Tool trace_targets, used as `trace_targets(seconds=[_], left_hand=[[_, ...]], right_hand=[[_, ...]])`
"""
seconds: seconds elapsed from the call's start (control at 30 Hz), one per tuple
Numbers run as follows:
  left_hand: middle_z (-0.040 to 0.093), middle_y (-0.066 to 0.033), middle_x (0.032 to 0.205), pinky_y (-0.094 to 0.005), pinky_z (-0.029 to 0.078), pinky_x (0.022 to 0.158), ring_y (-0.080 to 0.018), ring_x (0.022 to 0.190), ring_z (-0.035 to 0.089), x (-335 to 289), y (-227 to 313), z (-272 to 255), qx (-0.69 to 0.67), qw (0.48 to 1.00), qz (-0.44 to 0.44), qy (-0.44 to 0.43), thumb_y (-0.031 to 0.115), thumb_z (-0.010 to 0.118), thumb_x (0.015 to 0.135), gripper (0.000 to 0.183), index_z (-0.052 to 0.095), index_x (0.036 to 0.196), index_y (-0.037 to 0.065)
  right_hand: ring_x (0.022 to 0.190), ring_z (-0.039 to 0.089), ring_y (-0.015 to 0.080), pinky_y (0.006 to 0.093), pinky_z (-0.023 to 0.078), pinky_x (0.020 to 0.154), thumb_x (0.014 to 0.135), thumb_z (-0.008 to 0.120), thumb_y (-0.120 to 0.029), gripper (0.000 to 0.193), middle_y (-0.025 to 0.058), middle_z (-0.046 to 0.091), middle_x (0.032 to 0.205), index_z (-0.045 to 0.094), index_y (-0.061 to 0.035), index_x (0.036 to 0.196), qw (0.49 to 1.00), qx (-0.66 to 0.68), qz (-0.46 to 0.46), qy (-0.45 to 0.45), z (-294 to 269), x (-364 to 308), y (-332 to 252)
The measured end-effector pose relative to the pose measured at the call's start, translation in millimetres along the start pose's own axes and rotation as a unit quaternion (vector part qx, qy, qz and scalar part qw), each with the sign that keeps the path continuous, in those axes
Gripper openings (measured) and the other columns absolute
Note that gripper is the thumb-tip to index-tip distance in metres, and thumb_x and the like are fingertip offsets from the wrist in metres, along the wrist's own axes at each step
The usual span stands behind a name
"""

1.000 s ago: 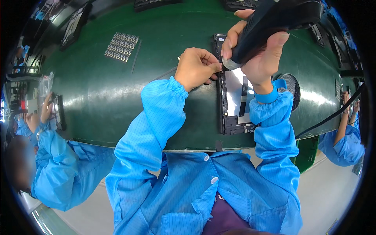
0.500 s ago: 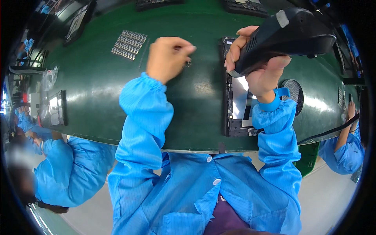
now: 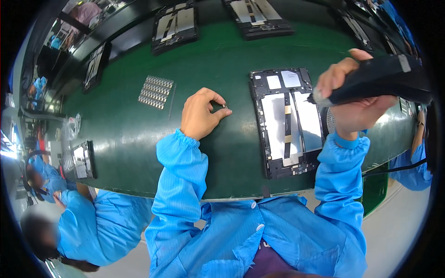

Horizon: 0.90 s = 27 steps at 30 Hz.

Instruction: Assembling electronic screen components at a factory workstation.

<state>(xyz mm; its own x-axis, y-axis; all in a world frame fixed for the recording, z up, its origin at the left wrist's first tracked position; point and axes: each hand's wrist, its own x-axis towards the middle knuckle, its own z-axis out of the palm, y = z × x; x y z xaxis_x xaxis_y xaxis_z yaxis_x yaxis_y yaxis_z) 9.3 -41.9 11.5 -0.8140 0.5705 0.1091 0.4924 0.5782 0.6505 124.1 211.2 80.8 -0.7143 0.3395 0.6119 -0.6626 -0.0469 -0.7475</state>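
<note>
My left hand (image 3: 200,115) hovers over the green table, thumb and forefinger nearly closed on a tiny metallic part (image 3: 225,107), too small to name. Wrapped in my right hand (image 3: 354,109) is a black power screwdriver (image 3: 378,81), its narrow tip pointing left over the right edge of an opened tablet (image 3: 288,121). The tablet lies back-off on the table between my hands, showing silver battery panels, black frame and a dark ribbon cable. Whether the tip touches the tablet I cannot tell.
A sheet of small metallic parts (image 3: 156,91) lies left of my left hand, with a thin strip (image 3: 172,101) beside it. More opened tablets (image 3: 175,25) line the far side. A round perforated dish (image 3: 330,121) sits partly behind my right hand. A co-worker in blue (image 3: 99,217) is at left.
The screwdriver has moved right and tilted, uncovering the tablet. My left hand has slowed, its pinch now clear. The view has shifted, bringing more of the far tablets into sight.
</note>
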Motion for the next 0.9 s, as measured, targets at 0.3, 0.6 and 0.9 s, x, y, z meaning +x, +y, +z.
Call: trace_targets(seconds=[0.3, 0.6, 0.9], left_hand=[[0.061, -0.0047, 0.063, -0.0226, 0.045, 0.054, -0.0080, 0.057, 0.054, 12, -7, 2, -0.074, 0.995, -0.035, -0.064, 0.001, 0.078, 0.063, 0.019, 0.065, 0.076, -0.002], [0.064, -0.0072, 0.072, -0.0212, 0.044, 0.055, -0.0080, 0.060, 0.054, 2, -9, 11, -0.124, 0.992, -0.009, -0.015, -0.006, 0.074, 0.065, 0.014, 0.062, 0.073, -0.003], [0.065, -0.0068, 0.080, -0.0174, 0.045, 0.060, -0.0064, 0.067, 0.056, -24, 4, 1, -0.209, 0.975, -0.070, -0.003, -0.008, 0.067, 0.074, 0.008, 0.066, 0.081, -0.004]], right_hand=[[0.058, 0.052, 0.0200, 0.0372, 0.043, 0.056, 0.081, 0.029, -0.075, 0.094, 0.0093, 0.050, 0.073, 0.032, 0.0048, 0.130, 0.995, -0.068, 0.005, 0.073, -101, -15, -26], [0.059, 0.053, 0.0199, 0.0359, 0.045, 0.057, 0.083, 0.028, -0.072, 0.081, 0.0094, 0.051, 0.072, 0.044, -0.0002, 0.117, 0.972, -0.143, 0.012, 0.184, -130, -29, -2], [0.055, 0.055, 0.0182, 0.0327, 0.047, 0.054, 0.088, 0.029, -0.066, 0.076, 0.0094, 0.053, 0.069, 0.046, 0.0042, 0.113, 0.972, -0.153, -0.007, 0.178, -133, -29, 11]])
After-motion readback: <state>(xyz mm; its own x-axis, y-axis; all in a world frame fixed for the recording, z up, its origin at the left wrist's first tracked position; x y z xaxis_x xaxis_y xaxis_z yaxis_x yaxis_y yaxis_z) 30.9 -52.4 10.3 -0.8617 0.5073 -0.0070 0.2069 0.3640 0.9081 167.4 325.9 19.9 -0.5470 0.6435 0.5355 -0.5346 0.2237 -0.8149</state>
